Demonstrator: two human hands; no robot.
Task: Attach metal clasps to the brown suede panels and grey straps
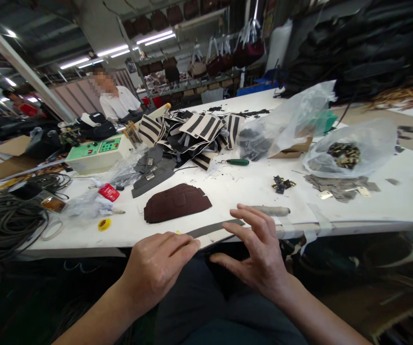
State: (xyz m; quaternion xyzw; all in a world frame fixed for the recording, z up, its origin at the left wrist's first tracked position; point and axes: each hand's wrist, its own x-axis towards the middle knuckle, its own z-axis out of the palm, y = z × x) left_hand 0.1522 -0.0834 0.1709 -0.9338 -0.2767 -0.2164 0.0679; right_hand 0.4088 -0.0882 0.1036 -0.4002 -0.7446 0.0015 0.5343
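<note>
A grey and off-white striped piece [213, 232] lies along the front edge of the table. My left hand [158, 268] is closed on its left end, fingers pressed together. Over its right end is my right hand [258, 249], with fingers spread and the thumb apart, fingertips close to the strip. Just behind the strip rests a dark brown padded piece [177, 203]. A greyish rod-shaped tool [271, 211] lies beyond my right hand.
Striped pieces [202, 127] are heaped at the back, near a green-handled tool [238, 162]. Plastic bags [357, 148] hold small parts at right. Left are a control box [100, 154], a red bottle [108, 192] and yellow tape [104, 224]. A person [118, 100] is beyond.
</note>
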